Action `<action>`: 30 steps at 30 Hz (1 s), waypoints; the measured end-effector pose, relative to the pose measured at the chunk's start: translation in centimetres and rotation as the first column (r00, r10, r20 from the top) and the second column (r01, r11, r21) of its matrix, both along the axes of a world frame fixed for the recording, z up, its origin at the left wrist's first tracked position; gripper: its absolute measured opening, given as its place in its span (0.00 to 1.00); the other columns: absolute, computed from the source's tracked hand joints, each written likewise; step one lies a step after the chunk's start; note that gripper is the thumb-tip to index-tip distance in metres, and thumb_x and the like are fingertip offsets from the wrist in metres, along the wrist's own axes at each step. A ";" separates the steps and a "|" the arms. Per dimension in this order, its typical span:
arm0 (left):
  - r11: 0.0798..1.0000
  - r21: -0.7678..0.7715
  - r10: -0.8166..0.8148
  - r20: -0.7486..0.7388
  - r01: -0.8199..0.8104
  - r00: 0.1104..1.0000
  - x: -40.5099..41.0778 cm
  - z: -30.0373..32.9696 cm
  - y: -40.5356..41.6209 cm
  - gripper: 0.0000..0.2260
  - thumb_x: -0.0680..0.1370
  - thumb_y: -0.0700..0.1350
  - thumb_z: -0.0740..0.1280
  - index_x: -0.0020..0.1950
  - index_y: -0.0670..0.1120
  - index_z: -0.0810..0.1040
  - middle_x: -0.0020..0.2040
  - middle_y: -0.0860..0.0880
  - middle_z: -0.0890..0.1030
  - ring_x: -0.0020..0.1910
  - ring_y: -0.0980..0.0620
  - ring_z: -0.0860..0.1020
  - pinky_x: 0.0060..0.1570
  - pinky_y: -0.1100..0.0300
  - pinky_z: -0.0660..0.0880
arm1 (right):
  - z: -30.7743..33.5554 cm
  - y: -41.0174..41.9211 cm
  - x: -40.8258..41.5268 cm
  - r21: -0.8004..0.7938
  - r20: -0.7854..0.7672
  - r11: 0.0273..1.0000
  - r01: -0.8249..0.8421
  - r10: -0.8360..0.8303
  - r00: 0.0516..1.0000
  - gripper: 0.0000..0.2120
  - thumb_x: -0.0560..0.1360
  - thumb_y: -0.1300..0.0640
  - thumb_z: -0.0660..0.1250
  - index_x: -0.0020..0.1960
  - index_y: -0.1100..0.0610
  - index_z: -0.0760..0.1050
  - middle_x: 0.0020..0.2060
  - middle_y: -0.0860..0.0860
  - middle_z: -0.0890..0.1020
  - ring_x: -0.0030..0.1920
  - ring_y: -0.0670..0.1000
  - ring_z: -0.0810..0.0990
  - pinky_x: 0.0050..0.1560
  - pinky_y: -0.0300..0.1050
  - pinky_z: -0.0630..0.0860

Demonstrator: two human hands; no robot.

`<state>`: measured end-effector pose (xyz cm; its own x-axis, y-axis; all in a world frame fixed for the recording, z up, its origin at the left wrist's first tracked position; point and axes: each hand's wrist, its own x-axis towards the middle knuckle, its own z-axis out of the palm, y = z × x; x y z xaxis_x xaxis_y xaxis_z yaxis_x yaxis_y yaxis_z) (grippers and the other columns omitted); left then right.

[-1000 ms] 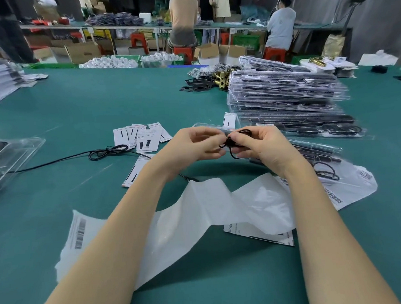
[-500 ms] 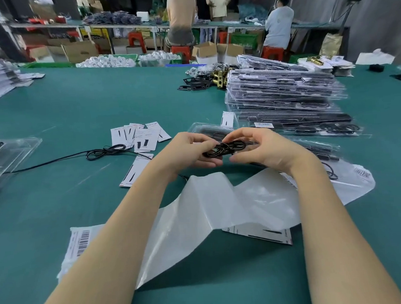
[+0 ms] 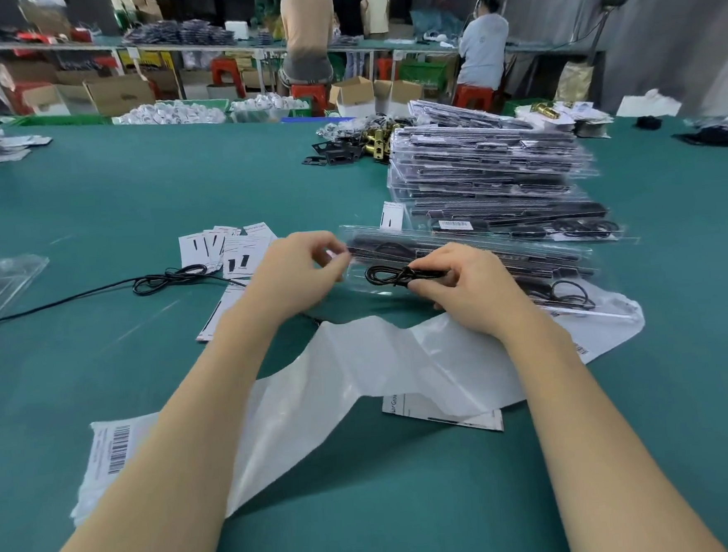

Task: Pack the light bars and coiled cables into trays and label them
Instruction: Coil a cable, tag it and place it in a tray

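Near the worktop's middle, the right hand [image 3: 468, 288] pinches a light, floppy black coiled cable [image 3: 390, 274] at its bundled waist over the clear plastic tray [image 3: 363, 291]. The left hand [image 3: 299, 271], fingers loosely curled, holds nothing I can make out.

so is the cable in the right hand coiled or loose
Coiled: the cable is a tight bundle pinched by the right hand over the clear tray.
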<state>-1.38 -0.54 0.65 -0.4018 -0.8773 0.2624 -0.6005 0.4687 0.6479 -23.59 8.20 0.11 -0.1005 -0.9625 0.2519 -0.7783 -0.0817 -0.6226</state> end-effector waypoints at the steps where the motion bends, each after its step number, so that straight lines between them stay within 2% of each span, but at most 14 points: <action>1: 1.000 -0.030 0.009 0.031 -0.008 0.999 0.9 -0.1 -0.3 0.04 0.77 0.50 0.71 0.50 0.52 0.81 0.43 0.56 0.83 0.41 0.52 0.80 0.47 0.59 0.76 | -0.1 0.1 0.1 -0.008 -0.002 1.000 0.009 -0.009 1.000 0.12 0.77 0.52 0.73 0.60 0.49 0.83 0.51 0.44 0.81 0.40 0.43 0.80 0.41 0.26 0.68; 3: 0.998 0.031 -0.049 0.057 0.048 0.997 2.2 -0.3 -0.6 0.10 0.74 0.46 0.75 0.55 0.51 0.81 0.52 0.52 0.82 0.51 0.53 0.79 0.56 0.59 0.76 | -0.2 0.3 0.2 -0.038 0.017 0.999 0.022 -0.021 1.000 0.13 0.77 0.52 0.73 0.60 0.45 0.82 0.48 0.44 0.81 0.40 0.42 0.79 0.42 0.29 0.69; 5: 0.993 0.082 -0.090 -0.001 0.090 0.996 2.5 -0.5 -0.4 0.10 0.74 0.42 0.76 0.54 0.48 0.84 0.52 0.50 0.84 0.53 0.55 0.82 0.60 0.61 0.77 | -0.4 0.6 0.4 -0.071 0.013 0.997 0.020 -0.019 1.000 0.14 0.77 0.53 0.72 0.62 0.43 0.82 0.47 0.44 0.80 0.38 0.41 0.76 0.44 0.30 0.69; 8: 0.998 0.025 -0.064 -0.044 0.065 0.997 1.9 -0.8 -0.1 0.06 0.73 0.40 0.75 0.49 0.46 0.86 0.46 0.50 0.86 0.47 0.57 0.84 0.57 0.64 0.78 | -0.7 0.9 0.6 -0.123 -0.030 0.992 0.034 -0.038 0.999 0.14 0.78 0.54 0.71 0.63 0.43 0.81 0.45 0.47 0.79 0.39 0.42 0.74 0.46 0.37 0.69; 12: 0.997 -0.040 -0.061 -0.052 0.059 0.997 1.3 -0.9 0.1 0.01 0.74 0.44 0.75 0.45 0.49 0.85 0.43 0.50 0.86 0.43 0.54 0.84 0.53 0.62 0.79 | -1.2 1.6 0.6 -0.194 -0.090 0.979 0.055 -0.073 0.993 0.14 0.79 0.55 0.70 0.63 0.46 0.81 0.41 0.44 0.76 0.37 0.41 0.73 0.43 0.37 0.68; 16: 0.995 -0.062 -0.091 -0.203 0.080 0.975 0.2 -1.6 0.8 0.02 0.76 0.40 0.73 0.46 0.46 0.83 0.50 0.46 0.80 0.48 0.53 0.83 0.57 0.64 0.78 | -1.7 2.3 0.8 -0.271 -0.080 0.961 0.057 -0.081 0.993 0.14 0.78 0.57 0.71 0.63 0.48 0.82 0.47 0.44 0.79 0.35 0.39 0.74 0.45 0.39 0.72; 19: 0.992 -0.087 -0.107 -0.182 0.092 0.978 -0.2 -2.2 0.6 0.06 0.74 0.42 0.76 0.47 0.47 0.81 0.50 0.44 0.77 0.49 0.52 0.82 0.55 0.71 0.76 | -2.2 2.6 0.9 -0.299 -0.071 0.953 0.053 -0.078 0.994 0.15 0.77 0.58 0.71 0.63 0.49 0.82 0.49 0.43 0.80 0.36 0.39 0.75 0.46 0.36 0.72; 22: 0.987 -0.137 -0.107 -0.179 0.083 0.978 -0.5 -2.6 0.5 0.06 0.72 0.42 0.78 0.47 0.45 0.84 0.54 0.46 0.74 0.46 0.52 0.80 0.50 0.75 0.74 | -2.4 2.7 0.8 -0.312 -0.061 0.948 0.059 -0.082 0.995 0.15 0.77 0.59 0.72 0.63 0.49 0.82 0.48 0.42 0.80 0.38 0.37 0.76 0.45 0.30 0.70; 24: 0.984 -0.160 -0.108 -0.199 0.077 0.974 -0.6 -2.7 0.3 0.04 0.73 0.42 0.77 0.45 0.44 0.85 0.54 0.47 0.76 0.44 0.55 0.80 0.49 0.73 0.76 | -2.4 2.8 0.8 -0.323 -0.054 0.944 0.060 -0.082 0.995 0.15 0.77 0.59 0.73 0.62 0.51 0.82 0.49 0.42 0.80 0.37 0.37 0.76 0.44 0.28 0.70; 26: 0.978 -0.185 -0.128 -0.195 0.091 0.972 -0.7 -2.7 0.1 0.03 0.74 0.42 0.76 0.44 0.44 0.85 0.51 0.48 0.78 0.43 0.56 0.81 0.47 0.68 0.78 | -2.4 2.8 0.8 -0.338 -0.058 0.940 0.053 -0.077 0.995 0.15 0.76 0.60 0.73 0.62 0.52 0.83 0.50 0.43 0.82 0.35 0.38 0.76 0.45 0.30 0.72; 28: 0.963 -0.254 -0.134 -0.147 0.094 0.980 -1.2 -2.7 0.2 0.04 0.76 0.43 0.74 0.44 0.44 0.81 0.49 0.50 0.77 0.39 0.59 0.81 0.43 0.66 0.78 | -2.4 3.0 0.8 -0.356 -0.065 0.933 0.048 -0.076 0.995 0.15 0.75 0.60 0.74 0.61 0.53 0.83 0.52 0.45 0.82 0.35 0.38 0.75 0.46 0.31 0.74; 30: 0.943 -0.321 -0.120 -0.084 0.087 0.989 -1.8 -2.6 0.5 0.05 0.78 0.43 0.71 0.46 0.44 0.78 0.47 0.52 0.76 0.36 0.57 0.79 0.43 0.59 0.78 | -2.4 3.1 0.6 -0.375 -0.055 0.926 0.045 -0.070 0.996 0.15 0.75 0.62 0.75 0.60 0.53 0.84 0.52 0.46 0.83 0.37 0.40 0.76 0.47 0.33 0.76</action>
